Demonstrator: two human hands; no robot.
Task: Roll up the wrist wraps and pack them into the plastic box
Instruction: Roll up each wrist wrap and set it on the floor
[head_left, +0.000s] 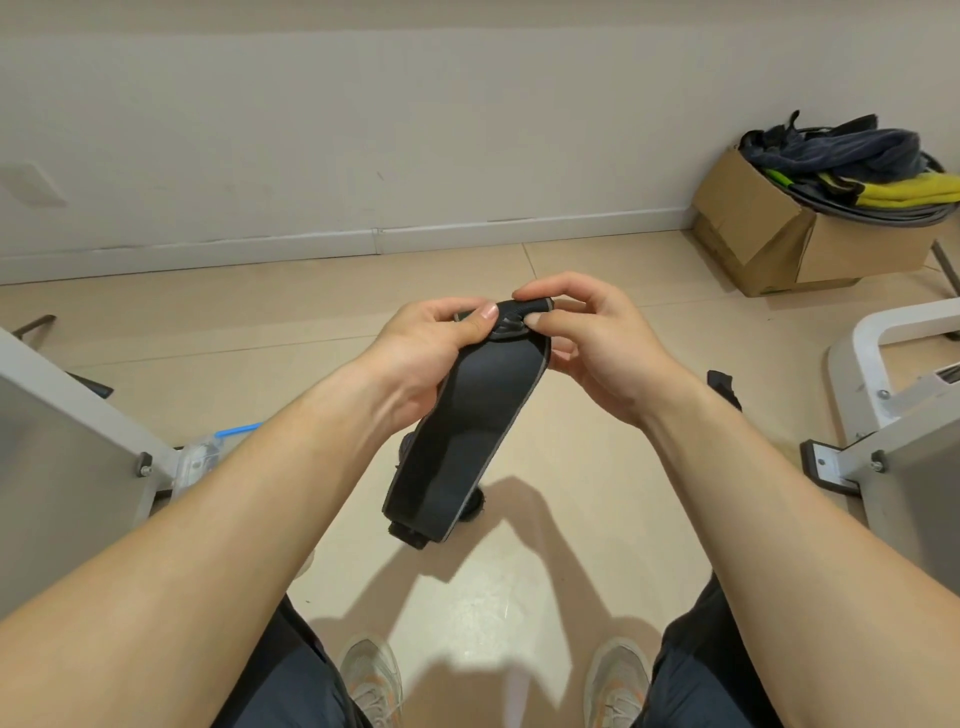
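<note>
On the left, gripping the upper end of the black wrist wrap (467, 431) with the left hand (434, 345): thumb laid flat across the near face, fingers curled behind. Just to the right, pinching the same end with the right hand (597, 343): thumb and forefinger closed on a tight little roll at the very top, other fingers curled loosely beneath. Forearms stretched forward and converging. Held in the air, well above the floor (519, 597), with the long grey-edged strip hanging down toward the camera and a folded tab at its lower end.

Below and around, beige glossy tiles crossed by the arms' shadows. At far left, a white metal frame (67, 415). Just behind its leg, on the floor and well apart from the wrap, the clear plastic box (202, 460) with a blue clip. Along the back, a pale wall (363, 130) with a white baseboard (260, 247). At upper right, an open cardboard box (769, 228) stuffed with dark and yellow straps. At the right edge, another white frame (878, 332). At the bottom, two light sneakers (371, 675) and dark trousers (291, 686).

Hard to make out: most of the plastic box, covered by the frame and the left forearm, with contents unreadable. Under the hanging wrap, a dark shape (474, 506) on the floor, only its edge showing. Behind the right forearm, a small dark item (724, 387), mostly hidden and impossible to identify.
</note>
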